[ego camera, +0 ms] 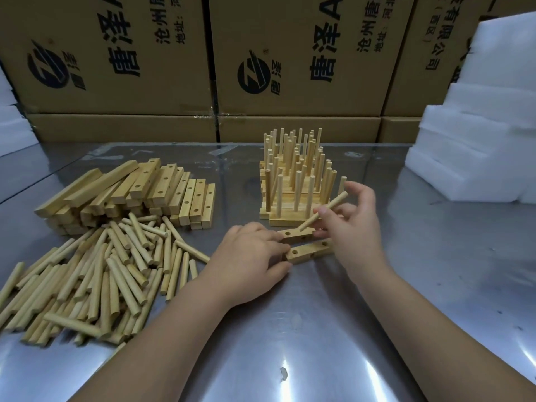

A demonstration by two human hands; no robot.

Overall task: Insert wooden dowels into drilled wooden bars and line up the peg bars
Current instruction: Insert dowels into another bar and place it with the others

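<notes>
Two pale drilled wooden bars (pixel 307 252) lie just in front of finished peg-bar stack (pixel 293 184), long axes left-right. Left hand (pixel 249 256) grips their left ends. Right hand (pixel 352 227) pinches round wooden dowel (pixel 323 210), slanted up-right, lower tip at farther bar's right hole; likely needs uprighting.

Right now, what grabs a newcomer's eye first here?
Centre: the right hand pinches a pale round wooden dowel, tilted onto the farther of two short drilled wooden bars held by the left hand. Behind stands a dense cluster of finished peg bars; heaps of loose dowels and stacked empty bars lie left.
</notes>
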